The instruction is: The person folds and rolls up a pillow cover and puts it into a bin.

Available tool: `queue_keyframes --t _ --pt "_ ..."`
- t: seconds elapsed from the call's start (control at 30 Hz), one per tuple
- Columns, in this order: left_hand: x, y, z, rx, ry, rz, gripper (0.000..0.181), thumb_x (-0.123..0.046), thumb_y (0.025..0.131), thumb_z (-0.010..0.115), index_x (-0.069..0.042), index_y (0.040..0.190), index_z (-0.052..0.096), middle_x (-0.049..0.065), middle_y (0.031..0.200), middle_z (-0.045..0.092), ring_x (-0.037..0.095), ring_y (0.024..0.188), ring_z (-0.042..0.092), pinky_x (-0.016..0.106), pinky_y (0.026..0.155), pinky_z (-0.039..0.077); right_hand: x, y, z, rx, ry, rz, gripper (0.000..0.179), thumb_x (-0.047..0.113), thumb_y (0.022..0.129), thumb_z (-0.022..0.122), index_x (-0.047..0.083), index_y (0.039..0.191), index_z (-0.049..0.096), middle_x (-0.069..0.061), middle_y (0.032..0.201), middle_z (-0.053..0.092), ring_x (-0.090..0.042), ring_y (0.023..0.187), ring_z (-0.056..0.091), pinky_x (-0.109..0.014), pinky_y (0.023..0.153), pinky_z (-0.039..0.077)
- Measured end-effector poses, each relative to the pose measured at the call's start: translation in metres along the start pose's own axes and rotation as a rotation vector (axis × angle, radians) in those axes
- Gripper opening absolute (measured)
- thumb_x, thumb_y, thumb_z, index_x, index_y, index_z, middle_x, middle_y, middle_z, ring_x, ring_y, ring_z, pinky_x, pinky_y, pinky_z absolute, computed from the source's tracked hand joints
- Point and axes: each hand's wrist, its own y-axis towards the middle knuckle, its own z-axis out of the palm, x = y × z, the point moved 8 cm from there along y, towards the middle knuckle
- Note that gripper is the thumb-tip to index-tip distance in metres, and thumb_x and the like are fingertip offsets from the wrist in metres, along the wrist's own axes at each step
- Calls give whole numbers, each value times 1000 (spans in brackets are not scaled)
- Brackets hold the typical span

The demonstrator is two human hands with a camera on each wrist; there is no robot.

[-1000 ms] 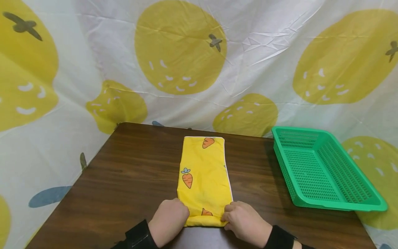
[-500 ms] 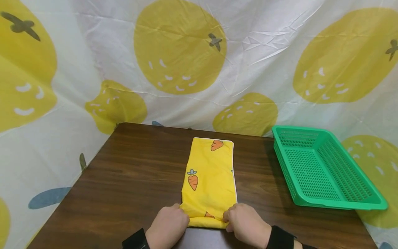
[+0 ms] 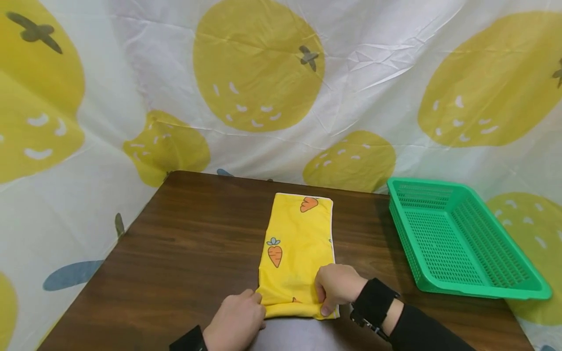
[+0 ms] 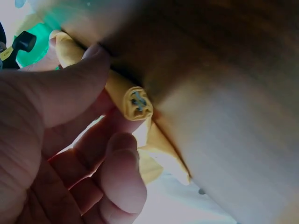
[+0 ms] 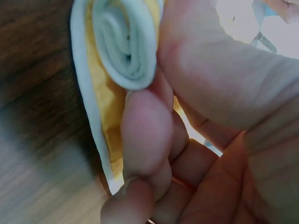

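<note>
A yellow cloth (image 3: 298, 234) with a carrot print and white edging lies lengthwise on the table. Its near end is rolled into a narrow tube (image 3: 294, 310). At the left end of this tube, my left hand (image 3: 237, 317) pinches it; the left wrist view shows the thumb along the top and the coiled end (image 4: 138, 105) sticking out past the fingers. My right hand (image 3: 340, 285) holds the roll near its right end, thumb on the near side and fingers over the top. The white spiral end (image 5: 125, 46) shows beside the thumb in the right wrist view.
A green plastic basket (image 3: 483, 287) with perforated walls stands on the right of the dark wooden table (image 3: 197, 234). Behind and beside the table hangs a white curtain (image 3: 263, 161) printed with yellow fruit.
The cloth has shifted right a little. My right hand has moved farther up the cloth with its wrist turned, exposing the roll's right corner. The left hand stays at the left end.
</note>
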Motion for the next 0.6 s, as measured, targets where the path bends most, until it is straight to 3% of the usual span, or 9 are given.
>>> queue_keyframes --t 0.13,0.4,0.53,0.6 --pt "3 2 2 23 -49 -13 23 -38 90 84 -18 81 81 -9 70 54 5 63 41 22 54 36 -2 1 3 20 9 21 39 23 63 103 24 63 64 11 64 57 -12 64 51 -33 61 42" --pt "2 7 -6 -63 -30 -4 18 -23 93 81 -15 77 78 -7 66 56 5 61 41 23 53 35 -4 0 4 10 70 -11 38 19 65 102 22 63 65 11 64 57 -11 63 50 -30 60 41" --pt "13 11 -4 -75 -84 -25 20 -22 92 81 -17 74 75 -8 63 53 5 59 41 24 53 35 -5 0 3 5 79 -26 37 19 65 102 22 63 65 11 64 57 -10 63 50 -29 60 41" --pt "20 15 -1 -47 -134 -46 22 -25 92 81 -18 73 73 -9 61 50 6 57 41 25 53 35 -4 -1 3 2 85 -39 37 19 65 102 22 64 65 11 64 57 -10 63 50 -28 59 41"
